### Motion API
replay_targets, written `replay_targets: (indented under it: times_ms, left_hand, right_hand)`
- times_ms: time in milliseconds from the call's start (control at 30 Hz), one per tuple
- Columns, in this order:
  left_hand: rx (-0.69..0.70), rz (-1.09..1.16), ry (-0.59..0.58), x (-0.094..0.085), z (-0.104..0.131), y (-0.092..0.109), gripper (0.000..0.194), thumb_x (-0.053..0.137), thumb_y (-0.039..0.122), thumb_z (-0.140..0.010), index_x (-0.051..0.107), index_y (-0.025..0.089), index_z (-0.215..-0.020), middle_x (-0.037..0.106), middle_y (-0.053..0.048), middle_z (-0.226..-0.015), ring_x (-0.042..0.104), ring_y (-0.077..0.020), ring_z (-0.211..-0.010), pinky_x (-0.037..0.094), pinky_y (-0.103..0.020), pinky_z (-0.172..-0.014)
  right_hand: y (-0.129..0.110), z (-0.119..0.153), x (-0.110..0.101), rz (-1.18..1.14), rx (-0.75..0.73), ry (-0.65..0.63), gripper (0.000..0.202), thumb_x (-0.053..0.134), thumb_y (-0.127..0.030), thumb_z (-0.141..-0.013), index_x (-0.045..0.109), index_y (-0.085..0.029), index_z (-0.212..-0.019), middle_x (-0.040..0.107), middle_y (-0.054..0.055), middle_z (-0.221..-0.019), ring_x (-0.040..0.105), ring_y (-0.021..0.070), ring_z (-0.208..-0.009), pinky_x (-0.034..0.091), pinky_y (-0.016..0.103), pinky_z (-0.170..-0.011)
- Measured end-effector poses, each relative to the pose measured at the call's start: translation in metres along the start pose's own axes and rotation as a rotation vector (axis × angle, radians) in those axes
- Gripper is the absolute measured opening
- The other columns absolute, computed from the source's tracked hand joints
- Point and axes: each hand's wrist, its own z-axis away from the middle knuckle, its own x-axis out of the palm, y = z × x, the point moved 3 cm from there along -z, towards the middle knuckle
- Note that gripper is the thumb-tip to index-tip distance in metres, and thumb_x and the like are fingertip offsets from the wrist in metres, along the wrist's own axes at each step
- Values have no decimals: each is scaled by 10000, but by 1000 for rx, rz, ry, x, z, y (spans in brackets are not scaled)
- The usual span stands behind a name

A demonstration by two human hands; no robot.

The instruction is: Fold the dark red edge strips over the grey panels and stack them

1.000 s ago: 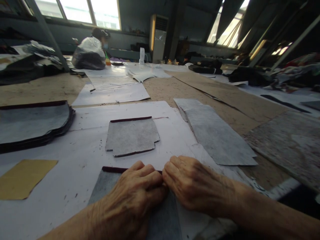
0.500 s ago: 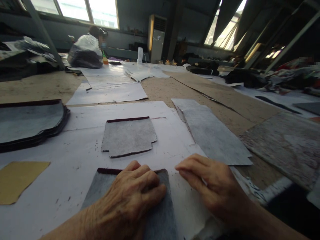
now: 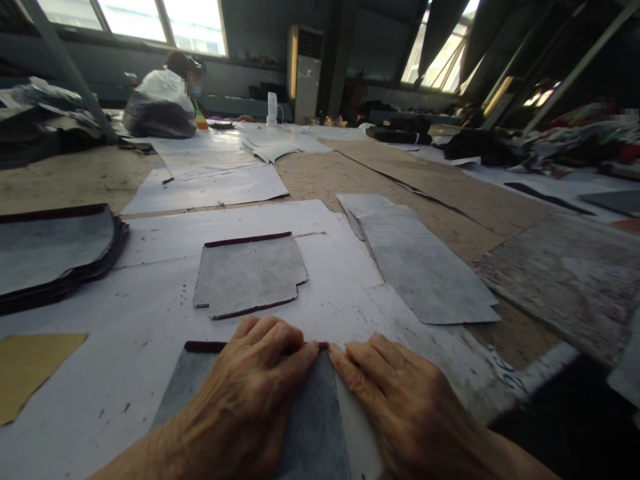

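In front of me lies a grey-backed fabric piece [image 3: 317, 427] with a dark maroon folded strip along its far edge. My left hand [image 3: 260, 393] rests over it, fingers curled and pressed along that fold. My right hand [image 3: 400, 393] is closed at the fold's right end, its fingertips touching the corner; the exact grip under them is hidden. Just beyond, a smaller grey fabric piece [image 3: 253, 277] with the same maroon edge lies flat. On the left is a stack of larger maroon-edged pieces [image 3: 50, 247].
White paper [image 3: 150, 300] covers the tabletop under the work. Grey fabric pieces [image 3: 420, 260] lie to the right, and a tan card [image 3: 35, 373] at the left. Farther back are a filled plastic bag [image 3: 160, 107], a person [image 3: 183, 67] behind it, and dark cloth piles [image 3: 485, 147].
My right hand has moved left and down onto the fabric's corner. The fold's right end now lies flat as a maroon strip. My view has shifted slightly right.
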Motion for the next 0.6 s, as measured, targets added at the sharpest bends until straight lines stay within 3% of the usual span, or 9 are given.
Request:
replay_targets:
  times_ms: [400,600]
  left_hand:
    - [-18,80,-65,2,-1,3,232,353,32,-797,546,102,-905,497,-86,-824,433,-191,-760,410,-387,-672]
    - [-25,35,-76,2,-2,3,277,392,41,-737,552,104,-954,494,-93,-840,424,-205,-755,410,-404,-668]
  right_hand:
    - [7,-2,1,-149,119,-15,321,387,-45,-799,580,-51,-1056,552,108,-804,489,191,-721,460,317,-583]
    - [25,2,0,-395,375,57,263,447,-53,-827,598,-150,-1019,563,40,-818,540,111,-766,467,223,-690]
